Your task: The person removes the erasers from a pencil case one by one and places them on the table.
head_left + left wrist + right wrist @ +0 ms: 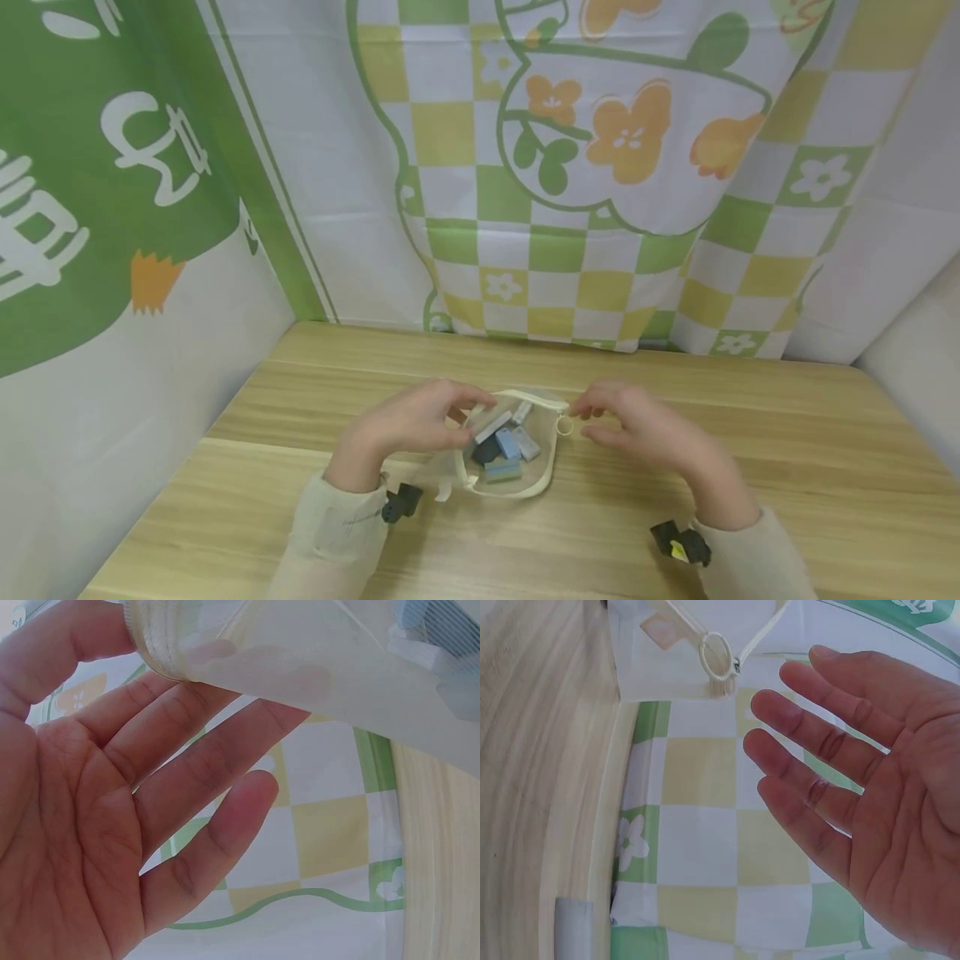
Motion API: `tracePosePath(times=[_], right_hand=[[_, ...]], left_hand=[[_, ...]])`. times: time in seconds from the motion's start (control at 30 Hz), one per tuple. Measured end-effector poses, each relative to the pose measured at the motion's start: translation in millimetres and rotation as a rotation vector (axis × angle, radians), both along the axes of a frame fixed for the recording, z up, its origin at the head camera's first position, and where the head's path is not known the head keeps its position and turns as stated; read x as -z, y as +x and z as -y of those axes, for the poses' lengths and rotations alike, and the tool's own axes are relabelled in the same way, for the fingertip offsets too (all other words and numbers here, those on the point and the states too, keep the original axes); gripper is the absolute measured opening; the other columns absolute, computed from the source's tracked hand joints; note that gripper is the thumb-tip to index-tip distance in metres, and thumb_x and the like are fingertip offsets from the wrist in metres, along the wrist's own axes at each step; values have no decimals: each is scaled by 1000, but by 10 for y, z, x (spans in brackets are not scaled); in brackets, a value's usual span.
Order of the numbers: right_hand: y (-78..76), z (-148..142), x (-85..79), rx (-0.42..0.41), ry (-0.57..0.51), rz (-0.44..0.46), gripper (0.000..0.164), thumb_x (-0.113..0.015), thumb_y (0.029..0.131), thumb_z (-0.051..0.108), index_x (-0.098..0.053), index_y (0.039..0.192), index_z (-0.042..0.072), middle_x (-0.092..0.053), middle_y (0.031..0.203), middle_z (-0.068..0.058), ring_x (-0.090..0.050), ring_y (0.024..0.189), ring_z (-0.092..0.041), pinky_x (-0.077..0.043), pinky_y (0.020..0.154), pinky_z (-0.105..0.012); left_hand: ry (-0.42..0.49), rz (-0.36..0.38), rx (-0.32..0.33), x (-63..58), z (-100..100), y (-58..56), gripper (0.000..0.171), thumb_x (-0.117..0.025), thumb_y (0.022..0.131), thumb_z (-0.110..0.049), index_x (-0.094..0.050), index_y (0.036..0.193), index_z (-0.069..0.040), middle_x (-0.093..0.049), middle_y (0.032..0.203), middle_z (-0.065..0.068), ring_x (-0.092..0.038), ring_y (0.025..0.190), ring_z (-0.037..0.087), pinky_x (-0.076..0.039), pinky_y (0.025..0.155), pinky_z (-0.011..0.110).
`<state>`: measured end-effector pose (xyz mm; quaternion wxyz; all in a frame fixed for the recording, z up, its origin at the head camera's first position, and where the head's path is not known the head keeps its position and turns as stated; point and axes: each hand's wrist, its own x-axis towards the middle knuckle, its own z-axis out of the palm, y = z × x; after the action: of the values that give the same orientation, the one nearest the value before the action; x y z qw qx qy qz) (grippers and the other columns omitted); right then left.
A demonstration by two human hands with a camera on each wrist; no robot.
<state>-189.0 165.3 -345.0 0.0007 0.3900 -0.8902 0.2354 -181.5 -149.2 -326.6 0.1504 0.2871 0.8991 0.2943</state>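
A translucent zip pouch (542,467) with a cream zipped rim lies unzipped on the table, its mouth facing up. Inside are several small blocks, among them a light blue block (507,444), a dark block (486,451) and a green-and-blue block (502,472). My left hand (416,417) is at the pouch's left side, thumb and forefinger spread over the rim. In the left wrist view, some fingertips show through the pouch wall (315,645). Just off the right corner, beside the zip's pull ring (565,426), my right hand (637,421) has loosely bent fingers and holds nothing.
The pouch is on a wooden table (600,533). A patterned cloth (555,250) with green and yellow checks hangs along the back edge, and a green-and-white cloth (97,208) hangs at the left. Dark wrist cameras (401,502) sit by both sleeves.
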Motion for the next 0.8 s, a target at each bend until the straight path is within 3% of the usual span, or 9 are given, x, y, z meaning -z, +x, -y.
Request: tracePosePath(times=[0.47,0.8], right_hand=[[-17,188,61,-117,-20,-45,18,-69,88,6,-71,107,8,-70,100,-2,-64,91,-18,-56,82,-34],[-10,356,103,-156,-24,7,19,-69,89,8,-72,108,11,-71,104,-1,-66,95,-14,-57,85,-33]], left_hand=[[-4,-12,6,9,-3,-12,55,-63,83,-6,-59,137,-8,-64,135,11,-67,114,30,-56,94,42],[14,12,-1,-5,-13,2,55,-63,82,-6,-59,137,-7,-65,133,11,-67,114,29,-56,94,43]])
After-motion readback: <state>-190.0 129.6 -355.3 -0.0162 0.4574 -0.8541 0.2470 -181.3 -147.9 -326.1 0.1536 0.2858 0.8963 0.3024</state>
